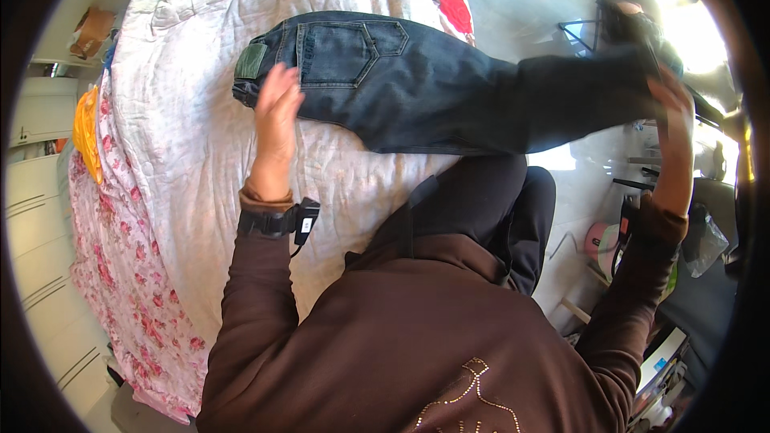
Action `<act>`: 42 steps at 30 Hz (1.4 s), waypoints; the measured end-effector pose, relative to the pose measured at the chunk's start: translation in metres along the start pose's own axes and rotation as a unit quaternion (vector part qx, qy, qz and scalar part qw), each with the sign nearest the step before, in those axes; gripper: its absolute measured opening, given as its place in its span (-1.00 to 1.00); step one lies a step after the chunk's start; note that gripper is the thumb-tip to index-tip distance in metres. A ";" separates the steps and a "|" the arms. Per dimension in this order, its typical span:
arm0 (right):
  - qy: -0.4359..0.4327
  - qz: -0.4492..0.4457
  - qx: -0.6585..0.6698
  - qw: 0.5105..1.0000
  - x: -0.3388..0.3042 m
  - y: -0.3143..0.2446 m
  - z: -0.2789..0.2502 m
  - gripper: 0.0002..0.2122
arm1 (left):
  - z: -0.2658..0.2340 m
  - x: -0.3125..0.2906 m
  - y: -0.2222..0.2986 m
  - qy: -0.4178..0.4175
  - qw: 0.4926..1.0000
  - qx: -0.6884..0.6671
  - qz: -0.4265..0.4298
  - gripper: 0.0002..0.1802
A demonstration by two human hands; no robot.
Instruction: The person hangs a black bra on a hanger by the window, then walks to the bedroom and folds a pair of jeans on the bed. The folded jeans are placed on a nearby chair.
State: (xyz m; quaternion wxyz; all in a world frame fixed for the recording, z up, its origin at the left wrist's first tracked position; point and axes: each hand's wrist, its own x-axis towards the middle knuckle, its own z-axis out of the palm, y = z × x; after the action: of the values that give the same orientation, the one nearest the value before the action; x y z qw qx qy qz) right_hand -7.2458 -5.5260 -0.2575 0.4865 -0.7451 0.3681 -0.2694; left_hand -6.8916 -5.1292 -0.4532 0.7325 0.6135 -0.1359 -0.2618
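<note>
A pair of dark blue jeans lies folded lengthwise with its waist to the left. A back pocket and a green patch at the waistband face up. My left hand is beside the waistband, its fingers stretched out and slightly blurred, with nothing held. At the far right, my right hand grips the hem end of the legs, which reach out past the edge of the bed. Motion smears those fingers, and the dark cloth partly hides them.
Under the jeans spreads a white quilt on a bed, with a pink floral sheet hanging at the left. A yellow cloth lies by the left edge. White drawers stand further left. Several items crowd the right side, including a clear plastic bag.
</note>
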 end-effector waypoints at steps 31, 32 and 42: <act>-0.179 0.171 -0.266 0.932 -0.059 0.167 0.252 -0.36 | -0.080 0.080 -0.005 0.101 0.888 0.432 0.124 -0.33; -0.172 0.190 -0.245 0.935 -0.059 0.169 0.254 -0.35 | -0.073 0.071 -0.010 0.102 0.833 0.502 0.210 -0.32; -0.141 0.279 -0.011 0.950 -0.052 0.188 0.266 -0.37 | 0.033 0.036 -0.077 -0.113 0.669 0.705 0.206 -0.30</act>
State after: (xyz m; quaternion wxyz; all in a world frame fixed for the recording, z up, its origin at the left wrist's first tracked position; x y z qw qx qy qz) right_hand -7.1277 -5.3914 -0.5351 0.5813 -0.6479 0.4922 -0.0114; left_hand -6.8962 -5.1848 -0.5253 0.0963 0.8691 -0.4851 0.0019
